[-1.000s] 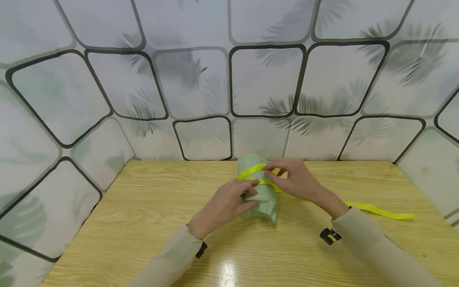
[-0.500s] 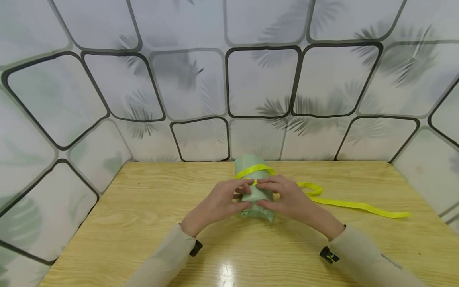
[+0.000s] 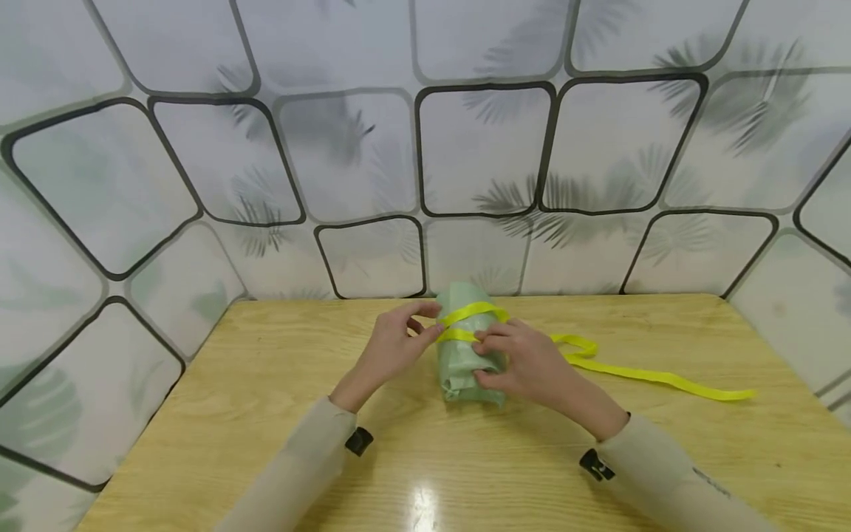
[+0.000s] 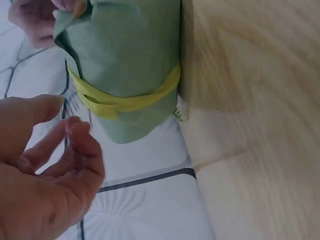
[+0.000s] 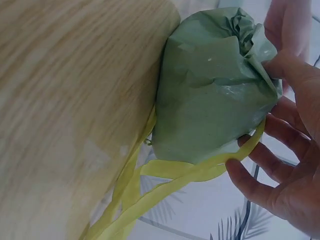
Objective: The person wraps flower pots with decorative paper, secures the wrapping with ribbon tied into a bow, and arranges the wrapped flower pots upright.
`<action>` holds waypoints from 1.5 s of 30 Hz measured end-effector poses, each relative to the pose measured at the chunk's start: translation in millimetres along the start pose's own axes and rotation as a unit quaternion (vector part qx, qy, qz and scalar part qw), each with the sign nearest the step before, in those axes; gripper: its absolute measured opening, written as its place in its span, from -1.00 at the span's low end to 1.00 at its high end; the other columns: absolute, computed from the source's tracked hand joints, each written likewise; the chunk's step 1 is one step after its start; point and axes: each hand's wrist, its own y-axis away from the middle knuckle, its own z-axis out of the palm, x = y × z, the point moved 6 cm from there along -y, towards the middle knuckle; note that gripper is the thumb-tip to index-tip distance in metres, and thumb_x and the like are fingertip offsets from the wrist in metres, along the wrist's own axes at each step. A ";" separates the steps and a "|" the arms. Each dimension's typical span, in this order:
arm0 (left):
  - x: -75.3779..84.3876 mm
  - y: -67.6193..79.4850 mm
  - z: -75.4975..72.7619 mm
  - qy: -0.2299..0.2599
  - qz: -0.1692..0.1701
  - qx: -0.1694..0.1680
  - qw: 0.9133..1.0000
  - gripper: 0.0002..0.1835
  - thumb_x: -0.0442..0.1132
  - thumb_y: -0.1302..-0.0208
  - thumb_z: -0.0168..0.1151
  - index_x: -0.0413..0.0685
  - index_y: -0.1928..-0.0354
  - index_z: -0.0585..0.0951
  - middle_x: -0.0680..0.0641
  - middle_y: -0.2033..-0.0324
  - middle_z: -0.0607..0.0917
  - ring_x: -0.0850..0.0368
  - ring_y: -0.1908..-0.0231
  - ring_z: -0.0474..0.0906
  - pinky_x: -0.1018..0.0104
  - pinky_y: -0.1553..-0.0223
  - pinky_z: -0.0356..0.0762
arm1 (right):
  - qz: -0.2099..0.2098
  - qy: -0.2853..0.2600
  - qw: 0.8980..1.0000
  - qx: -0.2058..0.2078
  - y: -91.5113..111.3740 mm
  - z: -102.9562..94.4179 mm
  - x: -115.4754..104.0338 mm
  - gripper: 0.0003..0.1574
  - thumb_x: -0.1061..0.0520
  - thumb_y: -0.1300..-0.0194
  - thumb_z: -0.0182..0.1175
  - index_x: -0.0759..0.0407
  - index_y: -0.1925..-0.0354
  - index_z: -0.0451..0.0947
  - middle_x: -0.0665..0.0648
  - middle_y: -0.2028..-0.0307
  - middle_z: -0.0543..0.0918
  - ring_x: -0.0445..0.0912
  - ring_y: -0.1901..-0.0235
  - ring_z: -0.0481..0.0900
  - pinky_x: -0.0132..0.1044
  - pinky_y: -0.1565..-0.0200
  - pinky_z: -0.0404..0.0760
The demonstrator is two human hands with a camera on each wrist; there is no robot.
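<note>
A pale green wrapped bundle (image 3: 465, 362) lies on the wooden table, its near end crumpled and folded. Around its far half runs a yellow ribbon (image 3: 470, 311) in two bands. My right hand (image 3: 525, 366) holds the bundle from the right, the thumb near the gathered end and two fingertips pressing the yellow ribbon (image 5: 215, 162) in the right wrist view. At the bundle's left side is my left hand (image 3: 392, 347), its fingertips close to the ribbon. In the left wrist view, the left hand (image 4: 55, 170) has thumb and fingers bent loosely with a gap between them.
To the right, the loose ribbon tail (image 3: 665, 378) curls once and stretches over the wooden table (image 3: 266, 414). Behind the table's far edge stands a pale patterned wall (image 3: 372, 258). Each sleeve carries a small black device (image 3: 359, 441) near the wrist.
My right hand has let go of the upper ribbon and moved down onto the bundle and lower band. My left hand has shifted from the bundle's top to its left side.
</note>
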 end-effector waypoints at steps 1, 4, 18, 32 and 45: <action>-2.1 -2.7 0.6 -0.013 -0.002 0.002 1.000 -0.69 -0.18 -0.41 0.33 -0.03 -0.14 0.68 -0.08 -0.02 0.77 0.09 0.26 0.70 0.33 0.34 0.64 | 0.001 0.003 1.000 -0.003 -1.0 -0.2 -0.4 -0.70 0.05 0.06 0.60 0.10 0.31 0.79 0.06 0.16 0.81 -0.02 0.26 0.66 -0.20 0.27 0.69; -8.1 -9.4 6.3 -0.031 -0.002 -0.008 0.999 -0.69 -0.21 -0.42 0.33 -0.05 -0.15 0.69 -0.10 0.00 0.78 0.07 0.23 0.71 0.30 0.25 0.67 | 0.002 0.009 1.000 -0.009 -3.3 -0.1 -1.3 -0.70 0.04 0.07 0.59 0.10 0.32 0.80 0.05 0.17 0.81 -0.02 0.29 0.65 -0.22 0.30 0.67; -14.6 16.0 -10.6 -0.065 0.051 0.011 0.997 -0.77 -0.35 -0.47 0.21 0.00 -0.06 0.72 -0.08 0.14 0.78 0.10 0.24 0.73 0.31 0.25 0.70 | 0.025 0.017 0.999 -0.034 -3.3 -0.3 -1.3 -0.65 0.02 0.02 0.58 0.11 0.22 0.82 0.05 0.13 0.82 -0.05 0.28 0.64 -0.26 0.31 0.66; -38.9 40.6 -36.0 -0.099 0.015 -0.020 0.995 -0.81 -0.37 -0.43 0.23 0.01 0.14 0.80 -0.02 0.19 0.76 0.11 0.22 0.67 0.42 0.30 0.65 | 0.010 0.006 1.000 -0.013 -1.6 0.2 -2.0 -0.68 0.07 0.05 0.59 0.12 0.26 0.80 0.06 0.16 0.81 -0.07 0.28 0.64 -0.30 0.30 0.67; -68.0 57.9 -60.8 -0.114 -0.026 -0.052 0.992 -0.76 -0.40 -0.42 0.17 0.01 0.17 0.79 -0.06 0.09 0.77 0.00 0.10 0.70 0.25 0.20 0.72 | 0.031 0.006 0.999 -0.027 -0.5 0.3 -0.4 -0.65 0.05 0.02 0.58 0.11 0.21 0.81 0.05 0.09 0.80 -0.06 0.20 0.65 -0.26 0.28 0.71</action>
